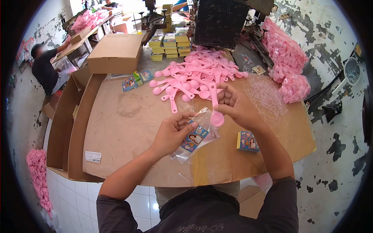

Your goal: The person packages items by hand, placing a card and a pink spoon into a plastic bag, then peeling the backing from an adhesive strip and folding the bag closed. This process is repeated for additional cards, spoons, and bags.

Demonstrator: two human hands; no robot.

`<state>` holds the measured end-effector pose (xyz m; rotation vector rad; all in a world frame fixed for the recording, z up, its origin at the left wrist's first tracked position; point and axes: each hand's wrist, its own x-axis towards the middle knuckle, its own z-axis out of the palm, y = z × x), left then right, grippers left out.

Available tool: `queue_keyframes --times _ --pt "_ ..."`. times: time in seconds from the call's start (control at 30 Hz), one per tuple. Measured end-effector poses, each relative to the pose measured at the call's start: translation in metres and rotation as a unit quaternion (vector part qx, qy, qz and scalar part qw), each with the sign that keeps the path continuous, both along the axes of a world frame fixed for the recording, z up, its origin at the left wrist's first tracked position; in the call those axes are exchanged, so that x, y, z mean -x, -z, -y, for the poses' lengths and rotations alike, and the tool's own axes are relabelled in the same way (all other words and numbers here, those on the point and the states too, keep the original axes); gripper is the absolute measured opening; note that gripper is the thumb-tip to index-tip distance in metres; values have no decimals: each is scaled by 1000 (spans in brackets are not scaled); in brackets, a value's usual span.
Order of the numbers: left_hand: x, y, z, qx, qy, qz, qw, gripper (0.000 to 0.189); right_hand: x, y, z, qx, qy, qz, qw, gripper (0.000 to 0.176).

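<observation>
My left hand (pixel 175 132) grips a small printed card (pixel 195 139) together with a clear plastic bag (pixel 182 156), near the middle of the table. Just right of it, my right hand (pixel 233 101) pinches the handle of a pink spoon (pixel 216 116), whose bowl points down beside the open end of the bag. Behind both hands lies a large heap of pink spoons (pixel 194 73). A small stack of printed cards (pixel 248 141) sits under my right forearm, partly hidden by it.
A closed cardboard box (pixel 114 54) and an open one (pixel 74 128) stand left. Card stacks (pixel 169 44) and a black metal box (pixel 219 23) are behind the heap. Bagged spoons (pixel 285 54) lie back right. A person (pixel 48 70) sits far left.
</observation>
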<state>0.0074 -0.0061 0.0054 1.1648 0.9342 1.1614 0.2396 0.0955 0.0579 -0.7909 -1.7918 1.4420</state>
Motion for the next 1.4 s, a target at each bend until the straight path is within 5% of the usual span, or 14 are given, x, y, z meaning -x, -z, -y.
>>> queue_keyframes --times 0.47,0.57,0.67,0.97,1.07,1.17,1.27,1.4 --pt "3 2 0 1 4 -41 999 31 27 20 50 -85 54 -132 986 52" --pt "-3 6 1 -30 25 11 999 31 6 12 39 -171 15 -25 985 38" --pt "-2 -1 5 28 55 -31 998 31 -3 13 33 -57 1 -68 996 29" --pt "-7 4 6 -12 44 36 998 27 -3 16 44 -292 99 33 951 33" --pt "-1 1 6 12 54 32 998 28 -13 4 44 -306 -114 78 942 34" --pt "2 -1 6 31 66 43 996 28 1 -10 58 -206 -12 28 978 27" --pt "1 6 4 8 81 33 996 29 11 -29 59 -273 3 21 962 20" --pt "2 9 3 -1 127 74 989 33 13 -32 54 -307 -146 20 940 8"
